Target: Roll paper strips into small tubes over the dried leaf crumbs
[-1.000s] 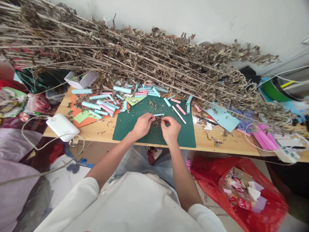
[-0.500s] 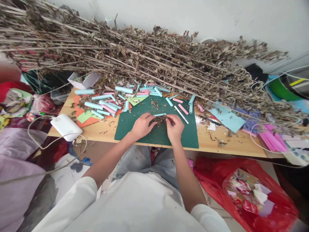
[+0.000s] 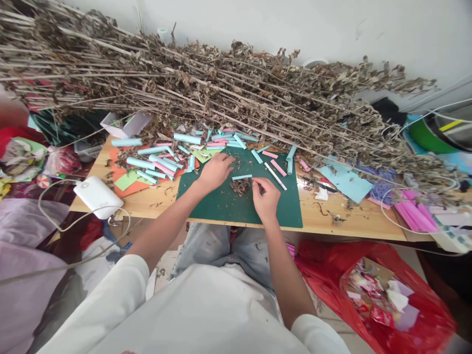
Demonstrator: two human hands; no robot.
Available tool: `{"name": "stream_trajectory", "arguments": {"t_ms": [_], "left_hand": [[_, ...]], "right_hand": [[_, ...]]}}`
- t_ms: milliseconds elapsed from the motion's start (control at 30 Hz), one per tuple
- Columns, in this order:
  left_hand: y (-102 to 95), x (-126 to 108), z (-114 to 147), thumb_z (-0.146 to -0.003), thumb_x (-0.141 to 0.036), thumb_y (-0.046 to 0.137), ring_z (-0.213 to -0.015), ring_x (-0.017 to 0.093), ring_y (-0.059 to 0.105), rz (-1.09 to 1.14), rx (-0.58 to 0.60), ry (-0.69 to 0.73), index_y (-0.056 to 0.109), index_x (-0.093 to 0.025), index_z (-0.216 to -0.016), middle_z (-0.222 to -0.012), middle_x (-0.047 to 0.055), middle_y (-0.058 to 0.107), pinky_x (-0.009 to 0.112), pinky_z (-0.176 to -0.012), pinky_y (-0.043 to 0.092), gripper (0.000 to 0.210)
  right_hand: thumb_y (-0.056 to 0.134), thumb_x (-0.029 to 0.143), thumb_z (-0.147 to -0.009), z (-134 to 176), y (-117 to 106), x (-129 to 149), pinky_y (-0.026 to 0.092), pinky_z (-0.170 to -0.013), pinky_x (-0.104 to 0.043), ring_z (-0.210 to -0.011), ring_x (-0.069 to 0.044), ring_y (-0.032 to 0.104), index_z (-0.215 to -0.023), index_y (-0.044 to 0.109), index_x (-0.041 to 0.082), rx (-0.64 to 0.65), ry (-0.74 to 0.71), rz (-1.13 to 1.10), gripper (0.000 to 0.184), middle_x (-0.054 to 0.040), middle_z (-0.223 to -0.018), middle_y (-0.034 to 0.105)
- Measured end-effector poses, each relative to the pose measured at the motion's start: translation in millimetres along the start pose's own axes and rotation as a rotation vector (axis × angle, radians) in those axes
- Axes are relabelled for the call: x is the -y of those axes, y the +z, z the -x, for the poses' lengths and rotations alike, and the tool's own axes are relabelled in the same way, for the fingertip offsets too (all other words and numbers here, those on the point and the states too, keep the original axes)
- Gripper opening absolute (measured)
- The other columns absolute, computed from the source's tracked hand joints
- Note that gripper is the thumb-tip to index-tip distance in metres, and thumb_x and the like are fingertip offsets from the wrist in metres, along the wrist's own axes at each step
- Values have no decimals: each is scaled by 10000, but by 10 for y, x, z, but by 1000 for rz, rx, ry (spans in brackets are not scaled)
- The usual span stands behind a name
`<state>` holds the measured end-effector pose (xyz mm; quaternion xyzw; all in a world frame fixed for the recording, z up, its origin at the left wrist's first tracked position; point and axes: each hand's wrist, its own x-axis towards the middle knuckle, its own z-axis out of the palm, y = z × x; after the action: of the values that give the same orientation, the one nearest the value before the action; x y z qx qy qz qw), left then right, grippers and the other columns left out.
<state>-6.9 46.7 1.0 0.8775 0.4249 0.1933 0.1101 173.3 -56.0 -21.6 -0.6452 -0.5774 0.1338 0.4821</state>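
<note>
A thin light-blue paper tube (image 3: 242,177) lies level just above a small heap of crushed dry leaves (image 3: 240,187) on the green cutting mat (image 3: 221,206). My right hand (image 3: 266,197) is closed in a pinch at the tube's right end. Away from the tube, my left hand (image 3: 217,171) reaches over the mat's upper left part, fingers stretched toward scattered leaf crumbs. Nothing shows in its fingers. To the right of the tube lie a white stick (image 3: 276,176) and a pink paper tube (image 3: 278,167).
Bundled dried stalks (image 3: 221,88) span the table's back. Blue and pink paper rolls (image 3: 142,162) are piled at the left, near a white power bank (image 3: 99,196) with its cable. Blue paper (image 3: 346,182) lies at right. A red bag (image 3: 320,275) of scraps stands below the table.
My left hand has let go of the blue tube and moved up and away from the leaf heap. My right hand stays at the tube's right end.
</note>
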Motion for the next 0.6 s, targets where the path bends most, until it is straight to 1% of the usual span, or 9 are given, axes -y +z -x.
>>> {"name": "stream_trajectory", "arguments": {"t_ms": [33, 100, 167, 200, 300, 367, 433, 500, 600], "left_hand": [[-3, 6, -102, -909, -230, 604, -1101, 287, 577, -38, 38, -9, 664, -141, -1170, -1083, 136, 657, 409, -967, 478, 283], [30, -30, -273, -887, -330, 646, -1092, 304, 572, -84, 82, -39, 664, -129, -1160, -1098, 154, 644, 411, -947, 482, 340], [99, -98, -389, -855, -389, 680, -1087, 318, 568, -138, 108, -103, 662, -112, -1153, -1121, 178, 625, 401, -910, 493, 408], [137, -129, -427, -844, -385, 692, -1095, 324, 562, -161, 126, -131, 666, -105, -1142, -1130, 186, 617, 398, -905, 494, 409], [225, -159, -484, -897, -255, 600, -1088, 316, 569, -171, 183, -155, 703, -94, -1058, -1109, 197, 618, 393, -906, 492, 250], [245, -125, -495, -917, -154, 497, -1038, 293, 598, -130, 210, -144, 725, -96, -1002, -1056, 187, 638, 383, -891, 498, 251], [235, -65, -489, -901, -100, 455, -992, 270, 623, -66, 199, -139, 738, -106, -989, -1023, 169, 660, 370, -879, 504, 296], [201, -2, -466, -878, -91, 473, -968, 249, 640, 43, 135, -148, 747, -126, -994, -1012, 142, 689, 354, -888, 504, 299], [120, 59, -390, -847, -136, 552, -888, 210, 670, 339, 17, -221, 755, -146, -977, -960, 97, 737, 323, -859, 517, 242]], "right_hand": [[530, 251, -898, -5, -6, 4, 534, -676, -296, -807, -184, 675, -914, 739, 196, 3, 3, -4, 217, -73, -925, 745], [528, 255, -901, -4, -16, 11, 540, -691, -299, -801, -183, 679, -915, 741, 198, 5, 10, -16, 221, -69, -914, 751], [527, 260, -904, 7, -31, 15, 544, -695, -302, -785, -181, 680, -916, 742, 199, 5, 13, -21, 224, -67, -906, 755], [525, 264, -906, 14, -41, 14, 544, -690, -302, -778, -180, 681, -917, 742, 199, 3, 17, -20, 227, -67, -905, 756], [523, 278, -910, 20, -80, -4, 544, -684, -302, -775, -182, 684, -925, 743, 199, -2, 29, -15, 233, -67, -904, 758], [527, 286, -910, -10, -101, -28, 546, -691, -305, -777, -183, 687, -930, 744, 199, -3, 35, -14, 234, -69, -907, 760], [535, 292, -906, -80, -112, -48, 549, -699, -309, -780, -186, 688, -933, 747, 200, 20, 36, -11, 232, -70, -918, 760], [547, 304, -897, -181, -110, -54, 554, -704, -318, -786, -193, 689, -932, 749, 201, 56, 34, -14, 229, -72, -928, 759], [571, 323, -879, -326, -82, -16, 561, -715, -338, -784, -201, 686, -941, 748, 196, 81, 44, -46, 227, -79, -933, 755]]}}
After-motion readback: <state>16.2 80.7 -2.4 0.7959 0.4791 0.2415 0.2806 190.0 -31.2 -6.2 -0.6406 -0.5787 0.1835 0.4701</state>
